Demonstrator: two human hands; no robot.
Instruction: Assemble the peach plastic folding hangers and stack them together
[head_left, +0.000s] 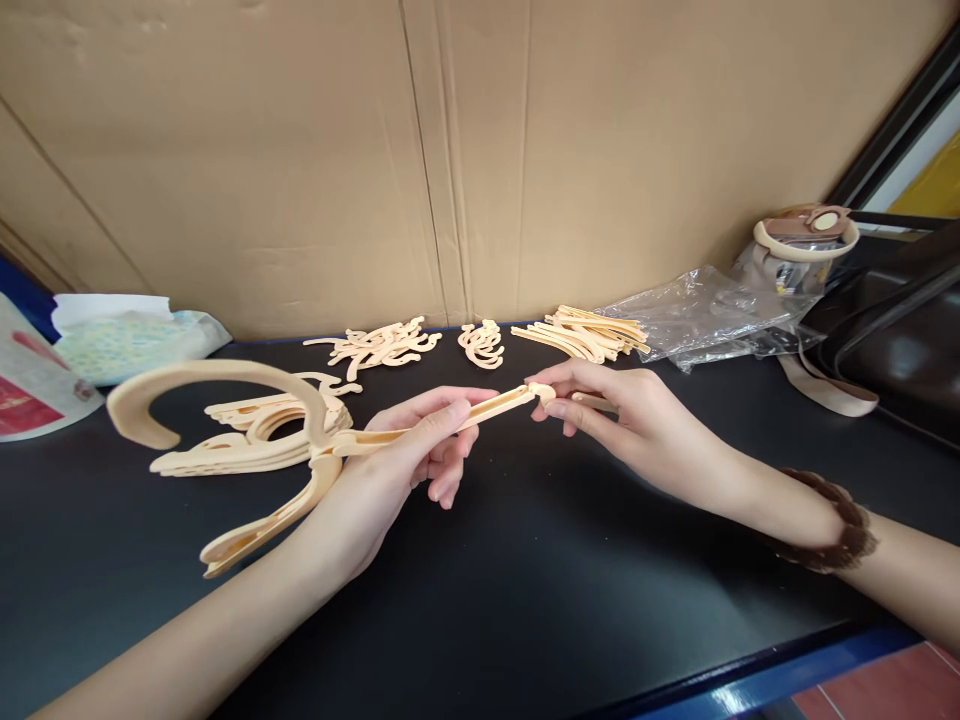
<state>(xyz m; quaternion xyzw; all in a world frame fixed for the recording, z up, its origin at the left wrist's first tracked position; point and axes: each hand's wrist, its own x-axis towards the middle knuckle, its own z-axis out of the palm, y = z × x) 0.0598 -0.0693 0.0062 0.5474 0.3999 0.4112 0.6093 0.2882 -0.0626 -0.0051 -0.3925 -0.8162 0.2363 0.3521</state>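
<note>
My left hand (405, 455) is closed around the arm of a cream plastic hanger frame (225, 385) with a big hook, held above the black table (525, 600). My right hand (607, 410) pinches a small cream piece (541, 392) against the free end of that arm, and a thin cream strip (596, 402) runs under its fingers. A stack of more hanger frames (255, 435) lies just behind the held one.
Piles of cream parts lie at the back: curled pieces (379, 345), small hooks (481, 343), long strips (585, 333). Clear plastic bags (697, 310), a lidded cup (802, 240) and a dark bag (892, 320) are at right. Tissue packs (124, 335) sit left. Cardboard (450, 150) walls the back.
</note>
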